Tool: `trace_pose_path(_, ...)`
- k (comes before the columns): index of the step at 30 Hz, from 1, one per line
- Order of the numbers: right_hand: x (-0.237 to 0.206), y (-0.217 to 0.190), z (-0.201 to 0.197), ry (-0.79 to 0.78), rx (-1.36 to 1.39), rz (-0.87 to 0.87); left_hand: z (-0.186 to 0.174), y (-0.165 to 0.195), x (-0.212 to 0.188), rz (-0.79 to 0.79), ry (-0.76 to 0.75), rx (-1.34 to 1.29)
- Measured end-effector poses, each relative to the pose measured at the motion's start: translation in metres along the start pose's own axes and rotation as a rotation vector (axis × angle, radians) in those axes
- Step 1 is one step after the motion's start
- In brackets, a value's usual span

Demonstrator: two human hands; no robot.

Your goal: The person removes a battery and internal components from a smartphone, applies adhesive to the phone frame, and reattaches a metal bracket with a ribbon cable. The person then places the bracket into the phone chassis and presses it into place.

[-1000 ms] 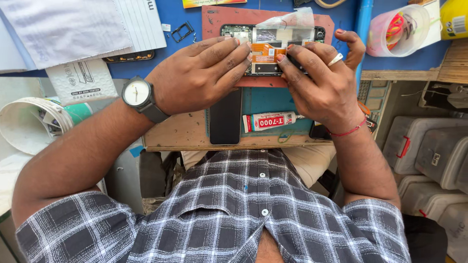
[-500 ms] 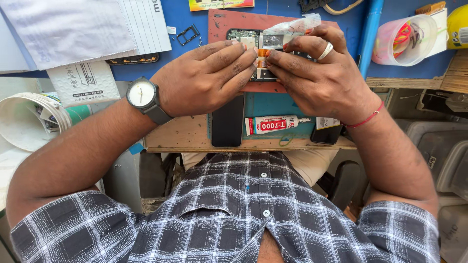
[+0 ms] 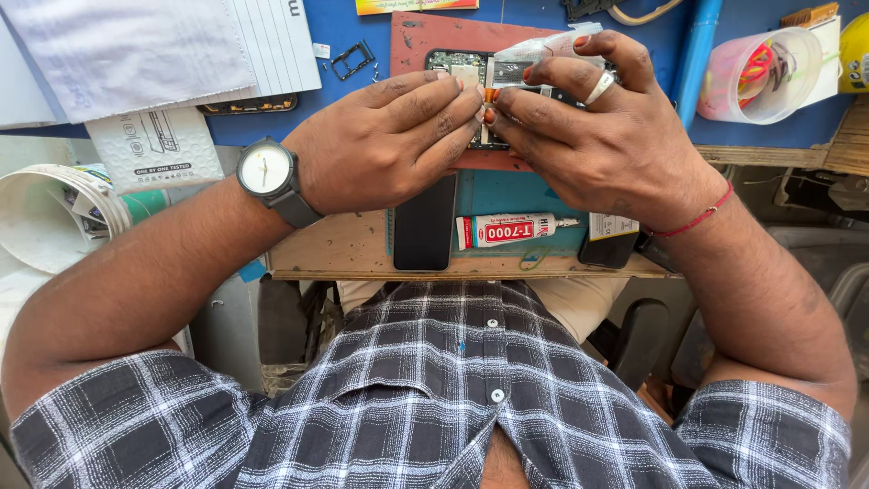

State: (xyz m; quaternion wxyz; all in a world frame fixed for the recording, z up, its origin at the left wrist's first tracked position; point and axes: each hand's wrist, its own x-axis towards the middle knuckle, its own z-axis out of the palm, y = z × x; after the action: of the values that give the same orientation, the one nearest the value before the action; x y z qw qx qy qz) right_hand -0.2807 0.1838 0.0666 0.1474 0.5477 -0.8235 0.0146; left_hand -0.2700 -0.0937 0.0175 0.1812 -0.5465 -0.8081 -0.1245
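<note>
Opened phone (image 3: 462,65) lies with its insides showing on a red mat (image 3: 434,32), far from me in the middle of the blue table (image 3: 353,109). My left hand (image 3: 380,145) and my right hand (image 3: 593,136) are close together over it, fingertips almost meeting. They pinch a small orange bit (image 3: 490,94) at the phone. I cannot tell how hard they grip. My right hand also holds a clear plastic film (image 3: 543,45) against the phone's far edge. My hands hide most of the phone.

Near me lie one black phone screen (image 3: 424,231), one glue tube (image 3: 507,230) just right of it, and one dark block (image 3: 608,244) further right. On the left are one white paper pile (image 3: 136,45), one printed white box (image 3: 154,149) and one white cup (image 3: 54,213) on its side. One small metal frame (image 3: 351,60) lies far left of the phone. On the right stand one blue pipe (image 3: 701,45) and one clear tub (image 3: 765,77) with bright bits inside. I wear one watch (image 3: 265,169), one ring (image 3: 599,88) and one red string (image 3: 697,217).
</note>
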Motion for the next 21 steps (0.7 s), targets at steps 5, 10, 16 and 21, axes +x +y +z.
trace_pose_path(5, 0.003, -0.004, -0.010, -0.037, -0.111, -0.010, -0.003, 0.002, 0.005, 0.045, -0.022, 0.115)
trace_pose_path(10, 0.001, -0.008, -0.008, 0.005, 0.074, 0.037, -0.006, 0.004, 0.007, 0.062, -0.009, 0.156)
trace_pose_path(16, -0.009, -0.007, -0.003, -0.080, 0.125, 0.043, -0.002, 0.005, 0.002, 0.041, 0.000, 0.136)
trace_pose_path(21, -0.012, -0.002, -0.003, -0.072, 0.074, 0.034, 0.000, 0.002, 0.000, 0.032, 0.007, 0.111)
